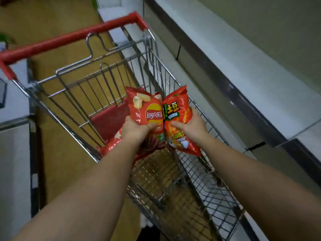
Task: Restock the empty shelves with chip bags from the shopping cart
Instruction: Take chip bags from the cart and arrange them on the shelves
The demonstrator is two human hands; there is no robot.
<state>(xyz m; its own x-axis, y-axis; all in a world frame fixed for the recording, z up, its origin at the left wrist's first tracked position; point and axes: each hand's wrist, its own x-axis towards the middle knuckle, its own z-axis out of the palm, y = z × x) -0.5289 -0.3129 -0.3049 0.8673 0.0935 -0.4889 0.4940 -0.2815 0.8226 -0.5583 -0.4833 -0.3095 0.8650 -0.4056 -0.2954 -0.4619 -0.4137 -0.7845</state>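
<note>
**Two chip bags held above the cart**

A red Lay's bag [147, 108] is gripped by the left hand [135, 130], an orange-red bag [178, 119] by the right hand [192, 126]. The bags touch between the grips, over the shopping cart [107, 70]. More red bags [111, 145] are seen below the left grip.

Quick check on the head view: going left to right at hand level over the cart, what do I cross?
Left hand → Lay's bag that it grips → orange-red fries bag, touching the Lay's bag → right hand gripping it → shopping cart side wall → grey shelf.
</note>
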